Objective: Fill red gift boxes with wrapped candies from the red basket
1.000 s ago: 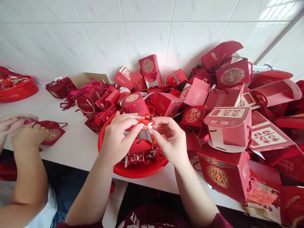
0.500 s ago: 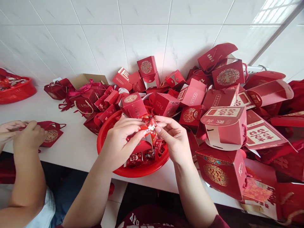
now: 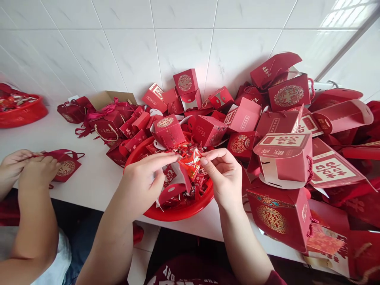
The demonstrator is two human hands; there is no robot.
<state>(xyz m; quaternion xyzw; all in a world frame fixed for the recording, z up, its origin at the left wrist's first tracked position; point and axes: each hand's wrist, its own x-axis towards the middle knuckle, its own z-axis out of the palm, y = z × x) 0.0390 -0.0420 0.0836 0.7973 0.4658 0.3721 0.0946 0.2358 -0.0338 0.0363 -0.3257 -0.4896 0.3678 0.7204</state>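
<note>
Right hand (image 3: 225, 180): fingers clamped on red wrapped candy (image 3: 191, 161), held over red basket (image 3: 181, 215) at the worktop's (image 3: 89, 178) front edge. Left hand (image 3: 141, 180): thumb has dropped away from index finger in the last half second, so fingers apart; index tip at candy's left end, contact unclear. Likely means the right now carries the candy. Open box (image 3: 172, 192) in basket below, flap more exposed than before. Gift boxes (image 3: 208, 128) piled toward back edge.
</note>
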